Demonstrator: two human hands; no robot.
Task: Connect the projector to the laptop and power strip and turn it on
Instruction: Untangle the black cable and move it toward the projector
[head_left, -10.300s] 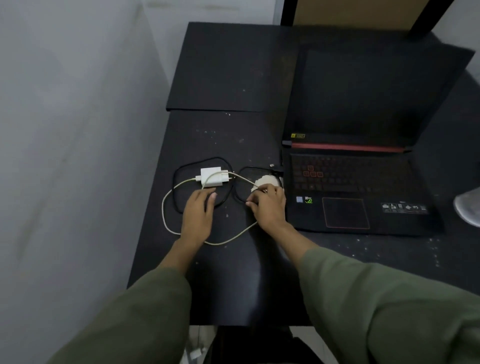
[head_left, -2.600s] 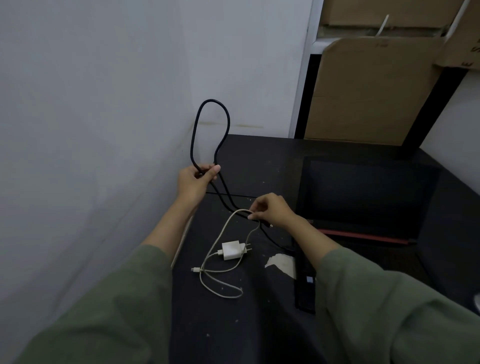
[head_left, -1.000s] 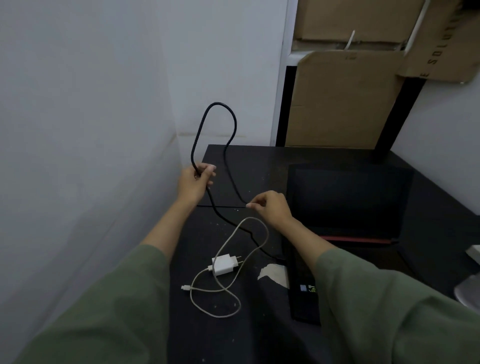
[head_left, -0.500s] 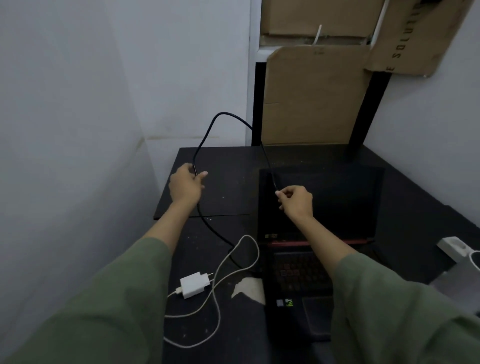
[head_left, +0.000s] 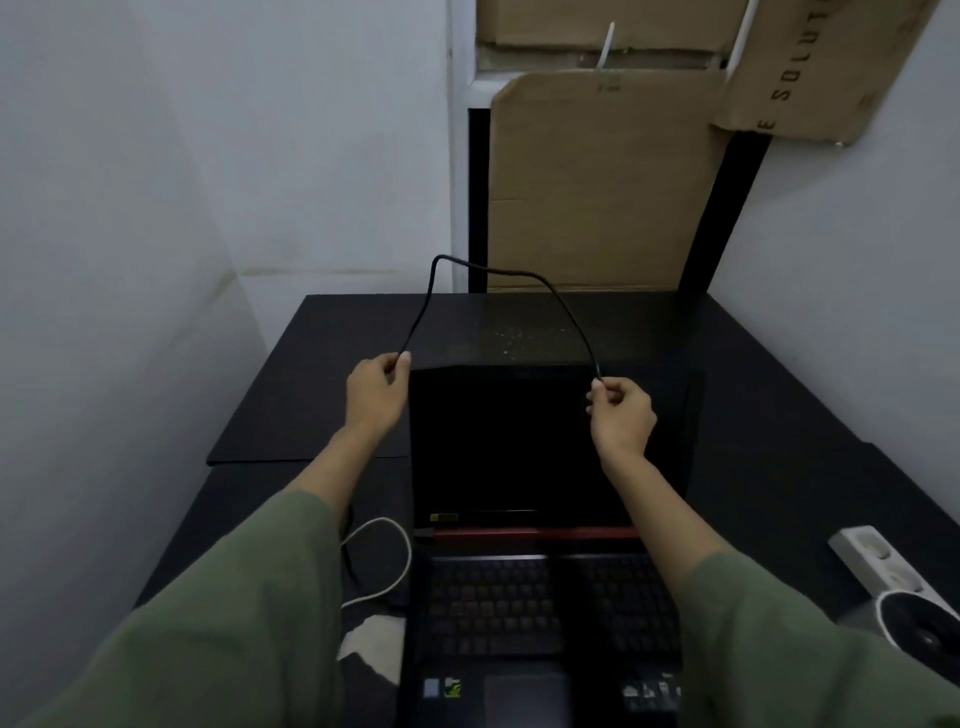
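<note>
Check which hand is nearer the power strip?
Right. The right hand is over the laptop screen's right side, toward the power strip at the table's right edge; the left hand is past the screen's left edge.

both arms outstretched in green sleeves, left hand (head_left: 375, 391) and right hand (head_left: 620, 411) raised apart, fingers pinched closed

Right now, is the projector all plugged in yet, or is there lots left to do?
Lots left. Done: the laptop sits open on the black table, its screen dark. In hand: the left hand and right hand stretch a black cable above it; whether either end is plugged in isn't visible. Left: the white power strip at the right edge shows nothing plugged in, and no projector can be clearly made out.
</note>
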